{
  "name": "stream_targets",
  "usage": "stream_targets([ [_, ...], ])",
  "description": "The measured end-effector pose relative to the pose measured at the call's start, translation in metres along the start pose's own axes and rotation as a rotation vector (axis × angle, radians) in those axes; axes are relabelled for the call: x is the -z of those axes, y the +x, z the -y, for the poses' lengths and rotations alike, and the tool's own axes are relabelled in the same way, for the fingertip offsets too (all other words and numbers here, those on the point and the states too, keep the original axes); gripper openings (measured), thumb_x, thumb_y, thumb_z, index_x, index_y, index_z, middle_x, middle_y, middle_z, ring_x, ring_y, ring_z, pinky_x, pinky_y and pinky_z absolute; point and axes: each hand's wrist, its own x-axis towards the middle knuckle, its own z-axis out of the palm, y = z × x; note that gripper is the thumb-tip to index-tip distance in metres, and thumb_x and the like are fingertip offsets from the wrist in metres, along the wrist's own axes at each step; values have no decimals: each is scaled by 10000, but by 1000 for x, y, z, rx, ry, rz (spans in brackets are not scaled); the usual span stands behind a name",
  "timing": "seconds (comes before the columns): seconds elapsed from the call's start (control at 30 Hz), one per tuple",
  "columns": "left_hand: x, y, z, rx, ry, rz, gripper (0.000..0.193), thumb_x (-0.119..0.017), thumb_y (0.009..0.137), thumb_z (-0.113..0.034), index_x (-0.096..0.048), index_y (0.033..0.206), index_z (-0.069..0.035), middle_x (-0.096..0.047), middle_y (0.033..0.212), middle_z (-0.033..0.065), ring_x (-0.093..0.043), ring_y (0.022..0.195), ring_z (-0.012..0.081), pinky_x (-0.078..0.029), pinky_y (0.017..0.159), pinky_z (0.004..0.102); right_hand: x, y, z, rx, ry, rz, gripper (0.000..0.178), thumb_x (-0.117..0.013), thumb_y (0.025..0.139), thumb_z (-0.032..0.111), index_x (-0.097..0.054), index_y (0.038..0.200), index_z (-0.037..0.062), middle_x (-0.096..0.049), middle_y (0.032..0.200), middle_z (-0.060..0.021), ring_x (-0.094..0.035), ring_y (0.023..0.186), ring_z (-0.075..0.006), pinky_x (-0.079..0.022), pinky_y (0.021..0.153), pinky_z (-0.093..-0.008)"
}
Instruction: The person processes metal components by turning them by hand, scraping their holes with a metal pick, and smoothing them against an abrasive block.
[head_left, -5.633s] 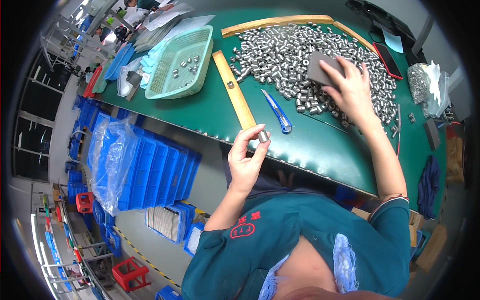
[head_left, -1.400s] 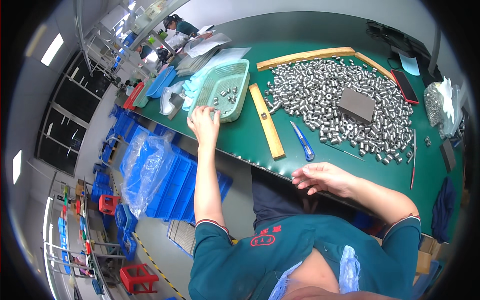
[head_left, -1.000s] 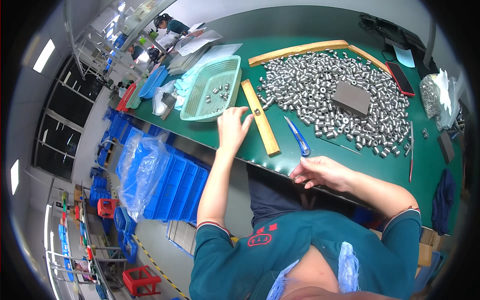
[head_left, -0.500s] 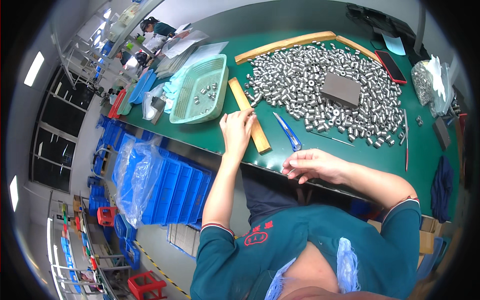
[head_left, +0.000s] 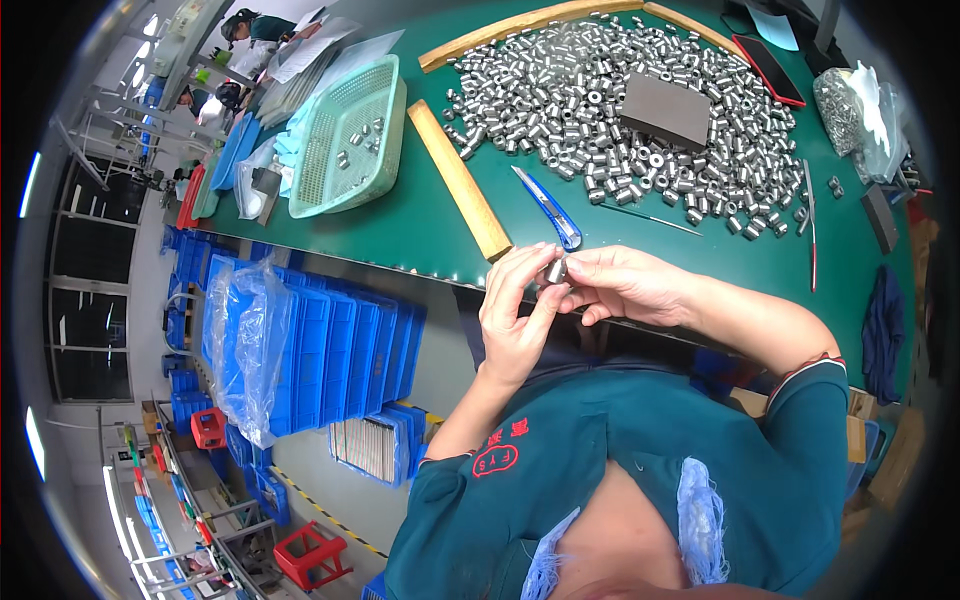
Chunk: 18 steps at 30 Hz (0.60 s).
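Observation:
A small shiny metal bushing is held up at the table's near edge. My left hand is closed, with its thumb and fingers around the bushing. From the right, my right hand meets it, thumb and fingertips closed against the bushing's side. Its lower fingers are curled, and whatever lies beneath them is hidden. Just beyond the hands lies a blue utility knife with its blade pointing away. A wooden strip ends close to my left fingertips. Farther back spreads a large pile of similar bushings.
A pale green basket with several bushings stands left. On the pile rests a dark block. A thin metal rod, a red-handled tool and a phone lie about. Blue crates stand below the table's left edge.
My left hand has come back from the wooden strip toward my right hand, and a bushing now shows between them. The whole view has shifted, so the table things appear higher and farther left.

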Motion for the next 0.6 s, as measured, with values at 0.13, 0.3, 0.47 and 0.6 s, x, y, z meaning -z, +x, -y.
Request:
stream_targets([
  [0.13,3,-3,0,-34,69,22,268,-675,793,-44,-617,1051,-2,-624,1082,125,-554,1084,256,-414,950,364,4,1,-4,-30,-29,18,326,-541,924,358,-579,1104,89,-607,1034,5,-594,899,-64,-508,702,-203],
  [0.3,2,-8,1,39,-13,7,273,-672,801,-39,-594,1059,2,-624,1074,122,-543,1104,262,-405,962,366,4,1,-3,-59,9,11,320,-545,924,349,-581,1100,84,-609,1056,-5,-593,921,-67,-510,714,-208],
  [0.47,-1,-12,2,129,-173,-9,296,-656,820,-25,-554,1096,8,-612,1084,131,-526,1130,256,-390,980,358,1,0,-1,-72,1,17,316,-550,924,331,-584,1114,81,-609,1067,-3,-593,932,-69,-511,721,-217],
  [0.6,-1,-14,4,169,-240,1,298,-648,826,-17,-543,1103,11,-603,1098,145,-517,1140,250,-381,988,355,3,1,-1,-84,2,-20,319,-562,921,276,-557,1162,67,-610,1044,-10,-606,921,-80,-520,712,-225],
])
